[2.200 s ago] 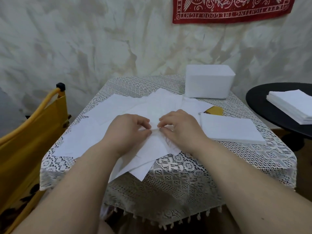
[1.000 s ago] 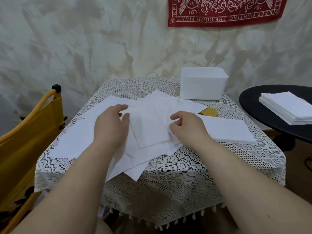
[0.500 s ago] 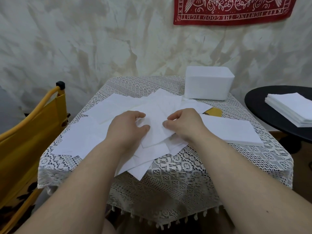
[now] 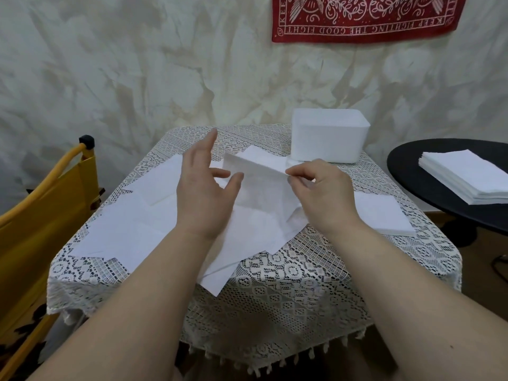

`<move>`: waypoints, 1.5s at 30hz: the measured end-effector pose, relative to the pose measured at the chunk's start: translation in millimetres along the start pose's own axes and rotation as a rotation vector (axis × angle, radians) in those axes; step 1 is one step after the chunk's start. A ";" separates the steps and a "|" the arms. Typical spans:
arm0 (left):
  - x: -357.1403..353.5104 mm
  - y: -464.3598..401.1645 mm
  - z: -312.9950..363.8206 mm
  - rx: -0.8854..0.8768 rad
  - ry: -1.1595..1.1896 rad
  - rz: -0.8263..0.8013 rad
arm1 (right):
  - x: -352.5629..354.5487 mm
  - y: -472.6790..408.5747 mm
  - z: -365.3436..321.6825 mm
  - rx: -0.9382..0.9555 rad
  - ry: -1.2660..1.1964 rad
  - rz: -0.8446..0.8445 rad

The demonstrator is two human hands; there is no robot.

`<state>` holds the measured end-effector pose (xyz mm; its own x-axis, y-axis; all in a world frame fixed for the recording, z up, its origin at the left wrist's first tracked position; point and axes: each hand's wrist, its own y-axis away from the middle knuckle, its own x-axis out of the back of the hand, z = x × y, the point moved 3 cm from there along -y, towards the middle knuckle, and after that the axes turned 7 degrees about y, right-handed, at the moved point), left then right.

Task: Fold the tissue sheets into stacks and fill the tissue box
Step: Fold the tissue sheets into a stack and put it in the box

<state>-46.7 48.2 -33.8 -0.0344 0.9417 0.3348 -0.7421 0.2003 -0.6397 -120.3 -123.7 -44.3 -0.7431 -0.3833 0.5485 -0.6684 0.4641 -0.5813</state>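
A white tissue sheet (image 4: 258,171) is lifted off the table, and my right hand (image 4: 316,191) pinches its right edge between thumb and fingers. My left hand (image 4: 203,188) is raised beside the sheet's left edge with straight, spread fingers and holds nothing. Several loose white sheets (image 4: 132,224) lie spread over the lace-covered table (image 4: 288,284). A stack of folded tissues (image 4: 382,215) lies at the right of the table. The white tissue box (image 4: 328,138) stands at the far right corner.
A round black side table (image 4: 428,182) at the right carries another stack of white tissues (image 4: 467,176). A yellow chair (image 4: 35,215) stands against the table's left side. The wall with a red banner (image 4: 362,15) is close behind.
Both hands rose from the pile. My right hand has lifted one sheet off the table, and my left hand has let go and opened its fingers.
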 end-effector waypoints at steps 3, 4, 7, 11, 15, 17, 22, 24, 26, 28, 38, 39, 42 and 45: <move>1.1 0.8 0.1 -0.015 0.048 0.013 | 3.5 1.7 2.7 0.034 -0.024 -0.011; 1.5 0.7 -0.7 -0.016 0.059 0.020 | 4.7 1.7 3.8 0.031 -0.033 -0.019; 2.5 1.1 -3.9 -0.001 0.063 0.039 | 7.9 0.2 7.9 0.005 0.006 -0.052; -2.4 -0.6 -3.2 0.009 0.055 0.032 | 11.9 -3.6 12.9 -0.050 0.103 -0.071; -23.5 0.8 5.0 -0.049 0.007 0.013 | 29.6 -9.4 12.3 -0.048 0.060 0.043; -37.2 2.0 16.6 -0.122 0.037 0.041 | 49.8 -14.3 14.0 -0.001 0.074 0.164; -83.7 14.4 42.0 -0.185 0.082 -0.110 | 95.2 -4.9 42.5 0.003 0.248 0.208; -101.4 23.8 43.5 -0.135 0.023 -0.285 | 100.4 9.7 60.7 -0.111 0.343 0.063; -111.2 31.6 43.3 -0.084 -0.022 -0.418 | 103.6 22.9 75.6 -0.249 0.377 -0.039; -113.0 35.3 43.7 -0.074 -0.040 -0.470 | 106.5 29.4 83.0 -0.372 0.300 -0.032; -113.7 43.1 41.7 -0.119 -0.089 -0.596 | 108.9 34.4 102.8 -0.451 0.278 0.036; -114.5 43.7 42.6 -0.124 -0.090 -0.605 | 109.0 34.7 103.9 -0.445 0.283 0.032; -115.9 44.7 43.5 -0.140 -0.117 -0.631 | 109.7 35.7 107.6 -0.439 0.283 0.029; -114.8 43.5 41.3 -0.122 -0.190 -0.632 | 109.5 36.7 110.4 -0.434 0.284 0.027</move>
<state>-102.7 -62.3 -71.5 0.2558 0.5716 0.7796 -0.5775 0.7371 -0.3509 -229.6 -236.9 -71.9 -0.6815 -0.1630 0.7134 -0.5298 0.7824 -0.3273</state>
